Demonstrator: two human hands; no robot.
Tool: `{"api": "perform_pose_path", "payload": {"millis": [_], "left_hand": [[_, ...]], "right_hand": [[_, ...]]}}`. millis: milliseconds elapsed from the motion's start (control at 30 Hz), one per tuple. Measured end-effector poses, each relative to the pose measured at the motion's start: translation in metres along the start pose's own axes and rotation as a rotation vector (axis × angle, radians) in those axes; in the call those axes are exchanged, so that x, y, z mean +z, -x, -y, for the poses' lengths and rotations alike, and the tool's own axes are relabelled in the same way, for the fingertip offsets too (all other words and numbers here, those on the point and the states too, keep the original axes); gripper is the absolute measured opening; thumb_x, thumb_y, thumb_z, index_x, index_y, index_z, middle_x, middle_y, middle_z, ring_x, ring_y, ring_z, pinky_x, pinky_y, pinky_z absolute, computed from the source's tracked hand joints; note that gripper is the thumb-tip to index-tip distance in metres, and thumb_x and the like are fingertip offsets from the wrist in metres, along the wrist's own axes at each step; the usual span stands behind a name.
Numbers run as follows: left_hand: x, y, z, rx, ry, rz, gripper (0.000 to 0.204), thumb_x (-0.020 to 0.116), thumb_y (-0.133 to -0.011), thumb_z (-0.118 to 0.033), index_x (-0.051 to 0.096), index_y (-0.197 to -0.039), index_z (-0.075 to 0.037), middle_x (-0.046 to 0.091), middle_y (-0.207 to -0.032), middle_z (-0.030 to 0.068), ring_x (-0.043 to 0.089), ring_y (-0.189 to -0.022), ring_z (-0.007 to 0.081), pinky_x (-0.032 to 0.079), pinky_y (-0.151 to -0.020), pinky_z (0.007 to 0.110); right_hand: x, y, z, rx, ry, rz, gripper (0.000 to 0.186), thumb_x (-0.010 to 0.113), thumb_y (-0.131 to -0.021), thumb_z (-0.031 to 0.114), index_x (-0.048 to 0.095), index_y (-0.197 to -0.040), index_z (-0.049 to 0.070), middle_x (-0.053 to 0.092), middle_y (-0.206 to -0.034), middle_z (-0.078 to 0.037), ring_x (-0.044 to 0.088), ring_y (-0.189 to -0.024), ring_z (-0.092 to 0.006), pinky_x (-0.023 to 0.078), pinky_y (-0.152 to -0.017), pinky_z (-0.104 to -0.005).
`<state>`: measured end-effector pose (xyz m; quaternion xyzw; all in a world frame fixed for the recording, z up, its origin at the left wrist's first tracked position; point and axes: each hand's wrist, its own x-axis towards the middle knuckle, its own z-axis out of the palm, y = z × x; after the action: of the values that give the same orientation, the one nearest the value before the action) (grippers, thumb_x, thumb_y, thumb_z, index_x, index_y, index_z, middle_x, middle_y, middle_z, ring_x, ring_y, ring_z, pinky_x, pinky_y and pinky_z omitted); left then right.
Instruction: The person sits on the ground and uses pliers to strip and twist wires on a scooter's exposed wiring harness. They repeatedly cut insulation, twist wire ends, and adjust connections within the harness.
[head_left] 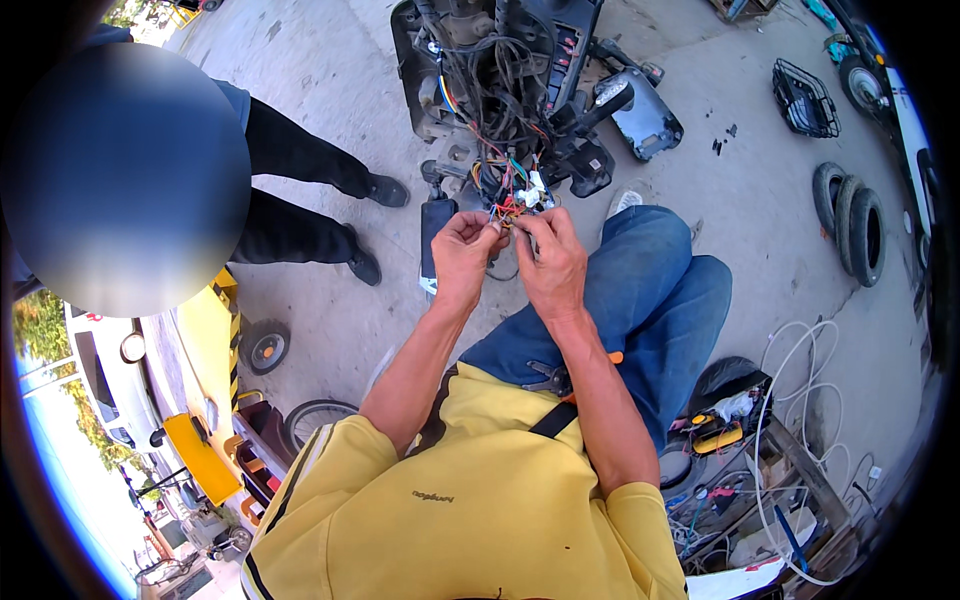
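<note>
My left hand pinches thin colored wires in the upper middle of the view. Close beside it my right hand also has thumb and forefinger closed on the wires, their exact ends too small to make out. White connectors hang just above my fingers. The wires come from a bundle of black cables inside the dismantled front of a black vehicle. A dark rectangular part hangs left of my left hand. A tool with an orange handle rests at my waist under my right forearm.
Another person stands at the left. On the right lie a silver-backed panel, a wire basket, several tires, white hose and a box of tools. A yellow barrier and a wheel are at lower left.
</note>
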<state>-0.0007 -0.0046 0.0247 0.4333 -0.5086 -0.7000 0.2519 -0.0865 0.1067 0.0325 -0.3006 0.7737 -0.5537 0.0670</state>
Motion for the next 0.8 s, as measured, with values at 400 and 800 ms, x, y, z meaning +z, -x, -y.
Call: {"api": "perform_pose_path", "payload": {"millis": [400, 800], "left_hand": [[-0.005, 0.000, 0.015, 0.426, -0.342, -0.044, 0.014, 0.076, -0.089, 0.005, 0.066, -0.099, 0.002, 0.067, -0.106, 0.0065, 0.066, -0.086, 0.0085, 0.059, -0.068, 0.025], [-0.006, -0.002, 0.006, 0.607, -0.491, 0.063, 0.014, 0.074, -0.090, 0.008, 0.067, -0.100, 0.001, 0.069, -0.113, 0.0071, 0.065, -0.091, 0.0083, 0.055, -0.070, 0.024]], "right_hand": [[-0.001, -0.019, -0.003, -0.172, 0.208, 0.131, 0.012, 0.076, -0.088, 0.007, 0.074, -0.099, 0.008, 0.061, -0.098, -0.009, 0.068, -0.084, -0.0334, 0.054, -0.072, -0.0463], [0.004, -0.021, 0.000, -0.141, 0.189, 0.126, 0.012, 0.075, -0.088, 0.007, 0.072, -0.099, 0.006, 0.060, -0.099, -0.010, 0.067, -0.089, -0.0333, 0.055, -0.074, -0.0465]]}}
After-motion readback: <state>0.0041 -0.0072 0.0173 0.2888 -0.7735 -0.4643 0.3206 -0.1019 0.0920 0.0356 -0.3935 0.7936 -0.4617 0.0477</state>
